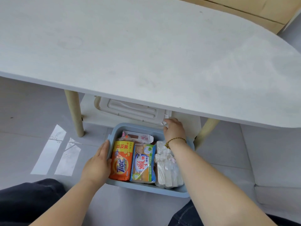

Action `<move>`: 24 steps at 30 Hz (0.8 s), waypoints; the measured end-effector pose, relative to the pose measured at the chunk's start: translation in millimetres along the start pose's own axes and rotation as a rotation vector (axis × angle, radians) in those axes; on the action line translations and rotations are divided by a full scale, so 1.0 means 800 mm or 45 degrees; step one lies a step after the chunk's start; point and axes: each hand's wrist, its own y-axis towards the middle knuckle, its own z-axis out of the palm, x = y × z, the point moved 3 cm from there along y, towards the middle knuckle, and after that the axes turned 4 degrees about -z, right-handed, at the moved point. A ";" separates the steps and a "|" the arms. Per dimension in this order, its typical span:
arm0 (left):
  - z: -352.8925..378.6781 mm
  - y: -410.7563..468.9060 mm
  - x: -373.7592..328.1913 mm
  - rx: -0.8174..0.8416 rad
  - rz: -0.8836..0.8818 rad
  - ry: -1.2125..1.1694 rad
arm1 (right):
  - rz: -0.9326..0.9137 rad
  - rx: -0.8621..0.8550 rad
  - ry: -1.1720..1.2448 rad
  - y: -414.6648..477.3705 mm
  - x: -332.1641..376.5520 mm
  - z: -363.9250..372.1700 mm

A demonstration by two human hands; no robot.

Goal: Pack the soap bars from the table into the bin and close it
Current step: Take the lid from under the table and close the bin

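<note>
A light blue bin [146,189] stands on the floor under the table's front edge, with no lid on it. Inside lie an orange Tide soap pack [121,161], a green and orange soap pack [143,163], a pink and white pack [138,137] at the back and white wrapped bars [167,170] on the right. My left hand [97,165] grips the bin's left wall. My right hand [174,129] reaches over the bin and holds the near corner of the white lid [130,110], which lies on the shelf under the tabletop.
The white tabletop [146,46] fills the upper view and hides most of the lid. Two pale wooden legs [75,111] [205,132] flank the bin. My knees in dark trousers are at the bottom. A white cushion [276,193] lies at the right.
</note>
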 end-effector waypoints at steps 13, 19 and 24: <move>0.004 -0.009 0.020 -0.035 0.005 0.034 | -0.435 0.281 -0.617 0.042 0.035 0.008; 0.004 -0.009 0.017 -0.044 -0.003 0.084 | -0.516 0.076 -0.543 0.025 0.033 0.001; -0.003 -0.015 0.012 -0.019 0.003 0.110 | -0.699 -0.289 -0.513 -0.023 0.033 -0.020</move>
